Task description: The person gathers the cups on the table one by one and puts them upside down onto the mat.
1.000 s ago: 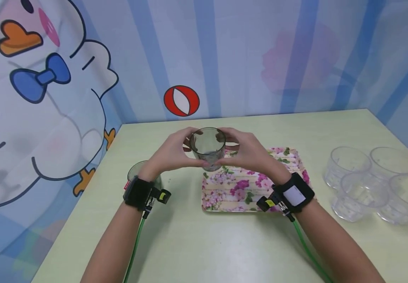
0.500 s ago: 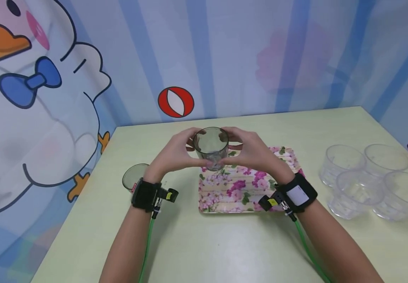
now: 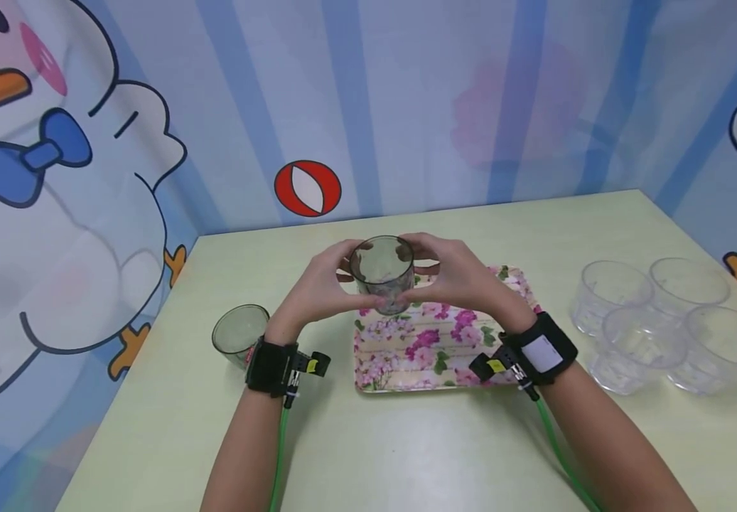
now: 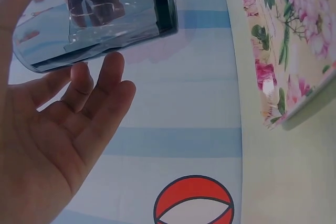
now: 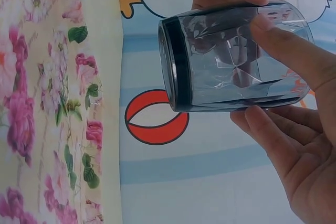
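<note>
A smoky, dark-tinted drinking glass (image 3: pixel 382 267) is held upright in the air between both hands. My left hand (image 3: pixel 323 286) grips its left side, thumb near the base and fingers behind. From the other side my right hand (image 3: pixel 460 274) grips it in the same way. The right wrist view shows the glass (image 5: pixel 220 61) with its faceted wall and thick dark base, a thumb lying across it. Part of the glass (image 4: pixel 115 19) appears in the left wrist view above the fingertips. Below and behind the right hand lies a floral tray (image 3: pixel 422 348) on the table.
A second tinted glass (image 3: pixel 240 331) stands left, partly hidden by the left wrist. Several clear glasses (image 3: pixel 646 341) are grouped at the table's right. A printed backdrop (image 3: pixel 406 107) rises behind the table (image 3: pixel 394 462). Green cables (image 3: pixel 281 441) run along both forearms.
The head view has turned slightly right, so the scene shifts left. Both hands keep their grip on the glass, which stays over the tray's back left corner. The second tinted glass shows more.
</note>
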The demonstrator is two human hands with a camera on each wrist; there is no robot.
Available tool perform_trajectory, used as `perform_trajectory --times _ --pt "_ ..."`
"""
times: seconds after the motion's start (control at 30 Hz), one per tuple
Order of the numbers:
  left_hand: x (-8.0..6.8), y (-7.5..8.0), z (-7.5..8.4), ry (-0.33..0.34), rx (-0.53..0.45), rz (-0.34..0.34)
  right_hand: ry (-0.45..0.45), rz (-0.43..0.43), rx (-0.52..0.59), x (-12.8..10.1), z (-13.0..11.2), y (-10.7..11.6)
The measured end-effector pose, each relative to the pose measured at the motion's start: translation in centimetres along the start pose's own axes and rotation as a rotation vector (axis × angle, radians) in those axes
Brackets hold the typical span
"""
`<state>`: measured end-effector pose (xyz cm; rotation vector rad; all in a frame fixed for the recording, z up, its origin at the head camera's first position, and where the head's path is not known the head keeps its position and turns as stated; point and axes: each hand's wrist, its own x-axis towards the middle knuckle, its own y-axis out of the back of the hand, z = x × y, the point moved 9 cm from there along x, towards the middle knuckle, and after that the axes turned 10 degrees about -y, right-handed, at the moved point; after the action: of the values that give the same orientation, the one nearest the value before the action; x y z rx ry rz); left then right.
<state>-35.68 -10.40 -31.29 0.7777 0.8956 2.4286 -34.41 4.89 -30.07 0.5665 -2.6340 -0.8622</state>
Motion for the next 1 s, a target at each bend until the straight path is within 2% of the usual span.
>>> perform_trajectory --times 0.27,0.53,0.83,1.0 --pt "-0.2 0.4 0.2 0.013 0.015 0.036 0.037 0.021 -0.006 0.0 -0.1 0.2" --pt "0.0 0.4 0.3 -0.004 -0.055 0.098 0.042 0.078 -0.005 -0.2 -0.1 1.0" --pt "0.2 -2.0 -0.6 0.015 -0.155 -0.013 0.057 0.122 0.029 -0.6 -0.4 1.5" --pt "0.4 -2.8 -0.8 0.005 -0.158 -0.022 0.058 0.123 0.057 -0.6 -0.4 1.6"
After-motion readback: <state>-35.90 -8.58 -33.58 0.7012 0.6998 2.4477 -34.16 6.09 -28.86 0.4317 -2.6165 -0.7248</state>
